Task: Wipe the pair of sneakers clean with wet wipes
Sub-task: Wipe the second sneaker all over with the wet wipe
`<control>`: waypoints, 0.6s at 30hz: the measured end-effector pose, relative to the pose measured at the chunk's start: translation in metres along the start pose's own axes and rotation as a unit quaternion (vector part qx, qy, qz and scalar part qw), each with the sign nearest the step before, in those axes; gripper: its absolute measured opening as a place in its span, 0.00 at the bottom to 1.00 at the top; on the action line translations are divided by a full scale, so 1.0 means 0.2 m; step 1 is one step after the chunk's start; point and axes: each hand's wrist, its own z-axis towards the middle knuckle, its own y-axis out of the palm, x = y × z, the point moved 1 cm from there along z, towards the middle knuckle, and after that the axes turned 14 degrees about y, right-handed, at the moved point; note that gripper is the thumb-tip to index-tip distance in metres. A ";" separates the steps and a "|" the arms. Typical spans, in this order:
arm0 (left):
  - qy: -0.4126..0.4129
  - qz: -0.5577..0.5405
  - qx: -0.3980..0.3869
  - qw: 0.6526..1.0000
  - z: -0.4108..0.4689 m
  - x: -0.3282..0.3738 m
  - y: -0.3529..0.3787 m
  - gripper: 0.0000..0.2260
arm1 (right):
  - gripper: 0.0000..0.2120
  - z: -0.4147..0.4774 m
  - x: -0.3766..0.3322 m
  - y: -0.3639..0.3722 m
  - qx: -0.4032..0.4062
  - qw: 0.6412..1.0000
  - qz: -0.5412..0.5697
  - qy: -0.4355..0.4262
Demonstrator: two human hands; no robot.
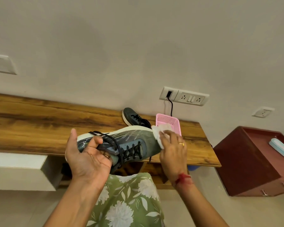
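Beyond both hands: a long tabletop (pixel 31 128) of glossy, streaky wood grain, flat and hard. Well off to the right of the right hand, a boxy maroon cabinet (pixel 246 161).

Gripped in the air in front of the tabletop and tipped on its side: one sneaker (pixel 129 141), with a grey-blue knit upper, a thick pale foam sole turned away, and loose, trailing black laces. Just past the right hand, lying on the tabletop: the second sneaker (pixel 133 117), of the same dark knit, touched by neither hand. Right beside it, a pink perforated plastic basket (pixel 167 119), rectangular and shallow.

Left hand (pixel 87 159) hooked into the held sneaker's collar, with fingers curled inside and thumb raised free. Right hand (pixel 172 149) curled over the toe, pressing a crumpled white wet wipe (pixel 157 136), soft and limp, against the fabric.

Judged as mid-wipe on the first sneaker, at the toe. Next, probably: sweeping back along the side and the sole edge, turning the sneaker with the left hand, keeping the laces out from under the wipe. Likely to need firmer rubbing on the knit than on the smooth foam. Second sneaker not yet begun, by the look of it.
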 end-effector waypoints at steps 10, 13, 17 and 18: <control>-0.010 0.204 -0.234 0.951 0.04 -0.04 -0.02 0.22 | 0.15 -0.04 -0.19 -0.13 -0.104 0.930 0.350 0.036; -0.029 0.205 -0.274 0.939 0.03 -0.05 -0.01 0.22 | 0.07 -0.09 -0.30 -0.15 -0.123 0.908 0.399 0.020; -0.083 0.105 -0.264 0.955 0.05 -0.03 -0.01 0.22 | 0.16 -0.16 -0.41 -0.15 -0.154 0.917 0.366 0.027; -0.097 0.085 -0.264 0.956 0.05 -0.02 -0.02 0.23 | 0.20 -0.17 -0.42 -0.14 -0.152 0.932 0.329 0.019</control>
